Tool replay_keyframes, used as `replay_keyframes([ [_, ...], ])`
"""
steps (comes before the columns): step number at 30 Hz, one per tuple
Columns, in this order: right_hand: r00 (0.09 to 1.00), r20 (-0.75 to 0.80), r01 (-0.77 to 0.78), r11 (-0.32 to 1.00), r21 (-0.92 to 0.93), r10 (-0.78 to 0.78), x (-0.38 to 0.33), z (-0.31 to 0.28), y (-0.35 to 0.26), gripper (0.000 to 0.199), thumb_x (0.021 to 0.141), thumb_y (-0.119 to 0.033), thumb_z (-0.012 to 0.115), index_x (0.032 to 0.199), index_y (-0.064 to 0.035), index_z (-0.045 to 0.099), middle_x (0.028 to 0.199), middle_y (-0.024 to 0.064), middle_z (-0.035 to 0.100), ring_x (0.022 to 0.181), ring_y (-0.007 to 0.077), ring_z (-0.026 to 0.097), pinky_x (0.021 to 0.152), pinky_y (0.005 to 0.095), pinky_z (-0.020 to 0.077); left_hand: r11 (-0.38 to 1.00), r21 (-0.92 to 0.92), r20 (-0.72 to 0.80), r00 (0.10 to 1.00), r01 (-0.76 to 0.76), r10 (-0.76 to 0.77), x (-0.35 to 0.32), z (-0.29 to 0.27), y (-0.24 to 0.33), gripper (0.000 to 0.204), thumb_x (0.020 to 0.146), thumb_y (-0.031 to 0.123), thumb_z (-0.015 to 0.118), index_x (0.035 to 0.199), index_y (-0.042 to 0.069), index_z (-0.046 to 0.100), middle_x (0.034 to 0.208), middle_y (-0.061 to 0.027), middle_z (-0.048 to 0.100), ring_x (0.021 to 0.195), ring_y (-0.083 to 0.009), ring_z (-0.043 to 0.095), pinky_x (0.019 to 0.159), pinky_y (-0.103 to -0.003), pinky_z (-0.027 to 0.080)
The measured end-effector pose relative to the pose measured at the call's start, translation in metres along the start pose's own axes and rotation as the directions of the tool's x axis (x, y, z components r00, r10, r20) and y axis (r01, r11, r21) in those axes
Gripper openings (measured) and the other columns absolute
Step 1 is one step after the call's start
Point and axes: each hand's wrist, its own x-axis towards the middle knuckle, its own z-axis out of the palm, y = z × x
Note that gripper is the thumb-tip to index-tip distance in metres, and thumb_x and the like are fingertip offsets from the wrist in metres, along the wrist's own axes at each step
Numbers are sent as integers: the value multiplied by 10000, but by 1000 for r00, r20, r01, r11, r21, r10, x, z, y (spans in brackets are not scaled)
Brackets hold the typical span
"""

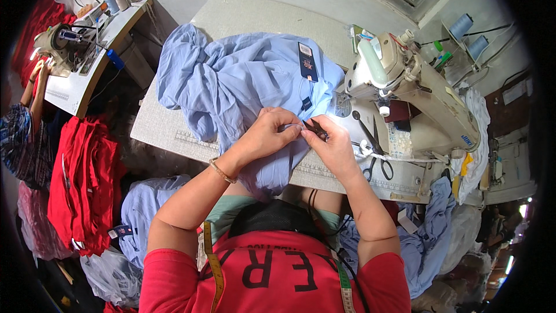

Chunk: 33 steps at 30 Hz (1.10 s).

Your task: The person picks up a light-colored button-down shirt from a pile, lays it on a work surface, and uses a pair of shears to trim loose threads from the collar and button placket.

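Note:
A light blue garment [249, 75] lies bunched over the sewing table, its lower part hanging over the front edge. My left hand [271, 133] pinches a fold of this cloth near the table's front. Close against those fingertips, my right hand [331, 144] is closed around small dark thread snips [313, 128], their blades pointing toward the left hand. Whether the blades touch the cloth cannot be made out. A dark hang tag [306, 61] rests on the garment, with a smaller dark tag [307, 104] below it.
A sewing machine [391, 72] stands to the right, with black scissors [372, 133] beside it. Blue cloth [431, 232] hangs at the lower right. At left are stacked red garments [84, 185] and another machine [58, 40], where a co-worker's hands [40, 72] are busy.

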Motion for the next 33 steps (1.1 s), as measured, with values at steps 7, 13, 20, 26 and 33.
replay_keyframes([
  [7,968,9,249,948,-198,-252,-1,5,4,123,768,-55,605,871,-13,554,784,120,589,676,281,614,589,324,488,920,-252,29,953,300,-303,2,0,3,171,837,147,587,861,-18,627,783,-28,600,702,-85,518,629,-245,422],
  [13,987,18,160,984,-74,-159,-9,3,14,149,776,-79,636,876,-14,545,769,94,585,623,162,583,548,284,460,868,-361,79,939,340,-335,0,-2,8,200,873,183,573,902,-7,628,756,38,564,698,-39,471,619,-205,395],
  [20,966,106,-254,810,528,235,6,-1,11,307,769,-64,668,1038,-42,523,859,-1,566,697,38,503,542,189,414,866,-379,110,945,325,-307,2,-5,14,204,877,196,579,940,8,627,770,46,564,715,-37,482,647,-195,406],
  [26,973,76,-225,809,542,219,8,2,16,286,772,-32,644,1035,-47,533,847,-21,564,718,23,499,596,176,408,958,-196,-81,970,209,-229,-1,0,13,140,804,156,630,868,32,613,949,-17,550,883,-112,492,787,-242,385],
  [33,985,42,-164,846,507,166,5,2,13,245,772,-2,618,1003,-45,549,819,-34,562,724,13,495,614,161,384,954,298,-201,977,-3,66,-11,0,35,102,717,130,645,792,68,613,1128,-105,515,1122,-278,420,998,-405,234],
])
